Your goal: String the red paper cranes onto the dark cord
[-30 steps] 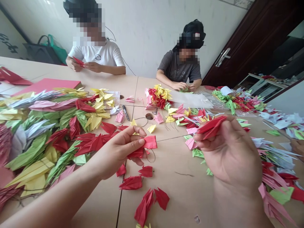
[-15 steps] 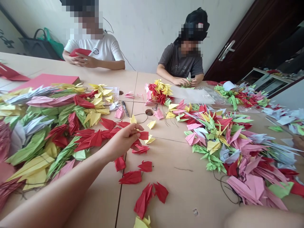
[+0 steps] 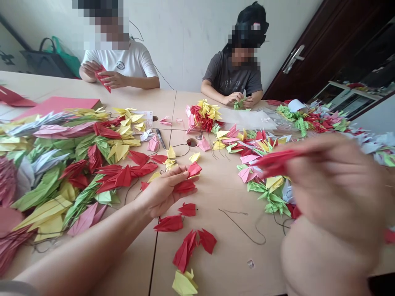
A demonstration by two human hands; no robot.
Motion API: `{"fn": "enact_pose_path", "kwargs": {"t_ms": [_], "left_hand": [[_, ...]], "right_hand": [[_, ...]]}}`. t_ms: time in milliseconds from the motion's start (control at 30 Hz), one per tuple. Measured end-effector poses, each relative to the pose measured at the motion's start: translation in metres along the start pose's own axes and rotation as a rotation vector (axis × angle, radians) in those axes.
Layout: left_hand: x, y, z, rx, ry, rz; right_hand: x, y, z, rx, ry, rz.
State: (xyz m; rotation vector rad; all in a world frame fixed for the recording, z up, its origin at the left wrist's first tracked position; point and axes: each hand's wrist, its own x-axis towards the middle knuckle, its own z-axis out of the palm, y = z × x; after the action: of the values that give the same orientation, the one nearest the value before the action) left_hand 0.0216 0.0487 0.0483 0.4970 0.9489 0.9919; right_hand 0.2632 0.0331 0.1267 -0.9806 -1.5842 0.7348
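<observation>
My left hand reaches over the middle of the table, its thumb and fingers closed on a red folded paper crane. Another red crane lies against its fingers. At the right, close to the camera and blurred, my right hand pinches red folded paper cranes; how many cannot be made out. A dark thread curves over the table below it. Several loose red cranes lie in front of my left hand, with a yellow crane nearest the camera.
Heaps of coloured cranes cover the left and right of the table. A pen lies near a round hole. Across the table, one person folds red paper and another person handles green paper.
My right hand has come up into view from the lower right with red cranes. My left hand has shifted right and turned, holding red paper. The person at left has turned the red paper.
</observation>
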Motion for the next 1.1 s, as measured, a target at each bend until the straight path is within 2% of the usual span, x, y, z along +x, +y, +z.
{"fn": "enact_pose_path", "kwargs": {"t_ms": [100, 167, 300, 400, 533, 633, 767, 900, 1100], "left_hand": [[-0.003, -0.006, 0.002, -0.059, -0.045, 0.057], [-0.006, -0.006, 0.002, -0.073, -0.078, 0.108], [-0.013, 0.001, 0.003, -0.057, -0.113, 0.153], [-0.020, 0.007, 0.006, -0.020, -0.182, 0.145], [-0.027, 0.009, 0.009, 0.034, -0.265, 0.129], [-0.031, 0.007, 0.009, 0.068, -0.299, 0.157], [-0.037, 0.009, 0.008, 0.094, -0.283, 0.163], [-0.045, 0.014, 0.010, 0.113, -0.249, 0.149], [-0.049, 0.013, 0.012, 0.046, -0.203, 0.218]], "right_hand": [[0.016, 0.008, 0.030, -0.042, -0.249, 0.032], [0.019, 0.016, 0.043, -0.070, -0.344, 0.069], [0.017, 0.027, 0.052, -0.062, -0.376, 0.128], [0.013, 0.030, 0.056, -0.019, -0.408, 0.199], [0.009, 0.029, 0.061, 0.042, -0.433, 0.310], [0.009, 0.023, 0.061, 0.101, -0.459, 0.342], [0.012, 0.013, 0.059, 0.183, -0.495, 0.348], [0.013, 0.011, 0.052, 0.204, -0.474, 0.328], [0.008, 0.007, 0.045, 0.321, -0.502, 0.310]]}}
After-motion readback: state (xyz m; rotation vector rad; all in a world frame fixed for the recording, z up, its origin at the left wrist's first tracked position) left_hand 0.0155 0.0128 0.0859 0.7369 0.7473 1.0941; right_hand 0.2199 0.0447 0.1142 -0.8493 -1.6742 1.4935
